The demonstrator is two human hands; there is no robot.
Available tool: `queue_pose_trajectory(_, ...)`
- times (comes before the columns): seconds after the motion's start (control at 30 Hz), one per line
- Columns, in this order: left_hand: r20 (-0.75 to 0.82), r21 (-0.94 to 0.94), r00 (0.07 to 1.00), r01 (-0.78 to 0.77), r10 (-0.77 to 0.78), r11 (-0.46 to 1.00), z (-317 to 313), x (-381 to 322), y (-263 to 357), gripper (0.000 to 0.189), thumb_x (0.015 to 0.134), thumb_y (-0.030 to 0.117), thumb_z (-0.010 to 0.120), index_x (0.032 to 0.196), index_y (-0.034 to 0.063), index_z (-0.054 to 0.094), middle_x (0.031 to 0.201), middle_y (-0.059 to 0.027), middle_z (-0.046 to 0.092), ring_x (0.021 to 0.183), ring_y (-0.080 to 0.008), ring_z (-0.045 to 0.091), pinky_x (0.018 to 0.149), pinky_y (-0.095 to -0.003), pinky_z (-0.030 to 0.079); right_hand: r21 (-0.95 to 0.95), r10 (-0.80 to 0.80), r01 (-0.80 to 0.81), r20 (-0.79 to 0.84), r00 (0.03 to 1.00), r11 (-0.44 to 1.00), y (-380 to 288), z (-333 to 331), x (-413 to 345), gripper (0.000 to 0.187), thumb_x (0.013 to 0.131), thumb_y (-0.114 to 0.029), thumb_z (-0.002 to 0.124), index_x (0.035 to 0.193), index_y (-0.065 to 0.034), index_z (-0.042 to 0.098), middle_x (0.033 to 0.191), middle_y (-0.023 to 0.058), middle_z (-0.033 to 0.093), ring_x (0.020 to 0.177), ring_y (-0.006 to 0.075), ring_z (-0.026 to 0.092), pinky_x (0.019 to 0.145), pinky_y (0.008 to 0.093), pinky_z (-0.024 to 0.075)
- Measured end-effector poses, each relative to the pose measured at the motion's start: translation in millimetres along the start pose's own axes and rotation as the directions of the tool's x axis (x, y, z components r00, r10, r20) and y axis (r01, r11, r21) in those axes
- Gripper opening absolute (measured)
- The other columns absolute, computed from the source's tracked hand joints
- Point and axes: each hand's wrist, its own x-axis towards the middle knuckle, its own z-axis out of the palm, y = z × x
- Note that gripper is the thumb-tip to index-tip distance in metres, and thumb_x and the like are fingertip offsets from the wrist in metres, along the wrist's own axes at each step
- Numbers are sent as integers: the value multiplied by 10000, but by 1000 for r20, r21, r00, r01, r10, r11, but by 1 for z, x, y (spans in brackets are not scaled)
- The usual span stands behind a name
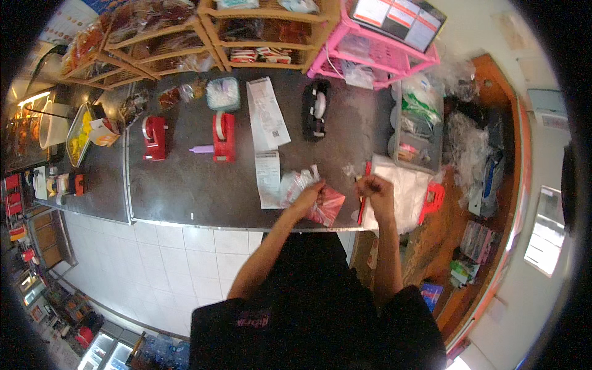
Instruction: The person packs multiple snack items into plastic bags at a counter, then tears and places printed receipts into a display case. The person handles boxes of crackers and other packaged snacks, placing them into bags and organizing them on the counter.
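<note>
My left hand (pixel 311 198) grips a transparent plastic bag (pixel 330 209) with something red in it, close to the counter's front edge. The bag's crumpled top spreads to the left, over the end of a printed paper slip (pixel 267 178). My right hand (pixel 377 190) hovers over the left part of a stack of white plastic bags (pixel 402 192), with its fingers curled together. Whether a small item sits between those fingers is hard to see. A small transparent scrap (pixel 350 170) shows just left of the right fingertips.
Two red tape dispensers (pixel 224 138) and a black tape dispenser (pixel 317 108) stand on the dark counter (pixel 185 189). Behind them are a longer paper slip (pixel 268 113), a small tub (pixel 223 94), brown racks (pixel 268 37) and a pink rack (pixel 379 51). A grey bin (pixel 418 129) stands right.
</note>
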Motion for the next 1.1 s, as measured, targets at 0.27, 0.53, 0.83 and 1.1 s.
queue_pose_trajectory(0.27, -119, 391, 969, -153, 215, 908, 28, -37, 19, 381, 1092, 403, 485, 929, 75, 588, 798, -33, 539, 757, -178, 513, 743, -344, 451, -493, -314, 403, 257, 914, 771, 73, 76, -80, 245, 775, 12, 721, 1016, -16, 682, 976, 217, 681, 883, 439, 664, 745, 470, 552)
queue_pose_trajectory(0.53, 184, 975, 374, -189, 909, -120, 45, -102, -34, 256, 1039, 209, 542, 1179, -2, 581, 1261, -215, 505, 1134, -385, 448, 964, -516, 386, -467, -466, 381, -76, 881, 798, 126, 125, -69, 319, 805, -29, 715, 1101, 15, 606, 1047, 228, 653, 918, 439, 659, 756, 498, 557)
queue_pose_trajectory(0.83, -123, 711, 546, -534, 829, 457, 28, -103, -38, 424, 1123, 349, 400, 1225, -25, 571, 1083, -138, 602, 957, -204, 582, 857, -360, 482, -479, -628, 484, -198, 753, 732, 132, 138, -68, 251, 831, -5, 752, 1054, -10, 636, 968, 183, 664, 846, 381, 675, 709, 444, 561)
queue_pose_trajectory(1.1, -148, 684, 486, -579, 861, 444, 33, -100, -35, 493, 1125, 412, 381, 1127, -20, 618, 1043, -133, 676, 907, -210, 593, 839, -354, 494, -388, -450, 352, -199, 871, 852, 115, 130, -75, 198, 852, 12, 733, 1038, -6, 669, 963, 173, 691, 839, 344, 702, 705, 411, 575)
